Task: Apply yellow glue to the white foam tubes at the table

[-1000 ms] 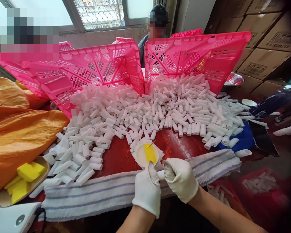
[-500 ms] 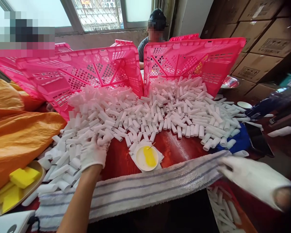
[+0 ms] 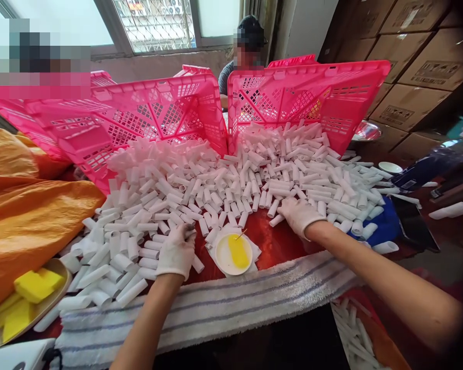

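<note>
Many short white tubes lie heaped across the red table. My left hand, in a white glove, is at the heap's near edge, left of a small white dish; its fingers are curled together, and what they hold is too small to make out. My right hand, also gloved, reaches down at the tubes right of the dish, with its fingertips close together at a tube; whether it grips that tube is unclear. The white dish holds a yellow sponge piece and a thin stick, and rests on white paper.
Pink baskets stand tipped behind the tubes. A striped towel lines the front edge. Yellow sponges and orange sacking are at left. A person is behind the baskets; cartons are stacked back right.
My left hand has moved right and nearer to the dish. My right hand has swung in from the far right to the tubes. Some tubes at the left have shifted.
</note>
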`<control>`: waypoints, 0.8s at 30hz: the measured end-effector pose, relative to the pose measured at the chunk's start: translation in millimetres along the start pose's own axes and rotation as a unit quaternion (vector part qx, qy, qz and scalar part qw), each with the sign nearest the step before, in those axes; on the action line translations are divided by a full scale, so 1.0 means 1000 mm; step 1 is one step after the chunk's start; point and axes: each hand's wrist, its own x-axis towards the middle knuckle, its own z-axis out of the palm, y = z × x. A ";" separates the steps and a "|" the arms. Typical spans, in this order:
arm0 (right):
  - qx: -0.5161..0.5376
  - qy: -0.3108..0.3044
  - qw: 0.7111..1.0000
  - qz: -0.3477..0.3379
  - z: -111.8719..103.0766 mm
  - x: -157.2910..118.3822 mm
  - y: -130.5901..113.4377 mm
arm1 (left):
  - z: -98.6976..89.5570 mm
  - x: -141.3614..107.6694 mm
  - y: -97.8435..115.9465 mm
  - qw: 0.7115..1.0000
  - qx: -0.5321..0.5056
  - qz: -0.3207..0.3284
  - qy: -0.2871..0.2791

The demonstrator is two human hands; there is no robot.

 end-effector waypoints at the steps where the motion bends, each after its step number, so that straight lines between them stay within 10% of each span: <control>1: -0.015 -0.034 0.999 -0.013 0.001 -0.006 -0.002 | -0.002 -0.003 0.001 1.000 -0.012 -0.019 0.012; 7: -0.034 -0.064 0.994 -0.084 0.012 -0.037 -0.012 | -0.011 -0.029 0.019 0.975 -0.195 -0.106 -0.012; 10: 0.142 -0.005 0.990 -0.018 0.014 -0.056 -0.019 | -0.014 -0.042 0.028 0.948 -0.292 -0.123 -0.030; 14: 0.460 -0.104 0.882 0.024 0.003 -0.076 -0.048 | -0.008 -0.050 0.033 0.904 -0.392 -0.157 -0.061; 18: 0.564 -0.183 0.804 0.053 0.003 -0.071 -0.078 | -0.001 -0.050 0.033 0.888 -0.421 -0.165 -0.088; 24: 0.448 -0.030 0.893 -0.040 0.038 -0.059 -0.082 | -0.002 -0.050 0.032 0.879 -0.438 -0.177 -0.060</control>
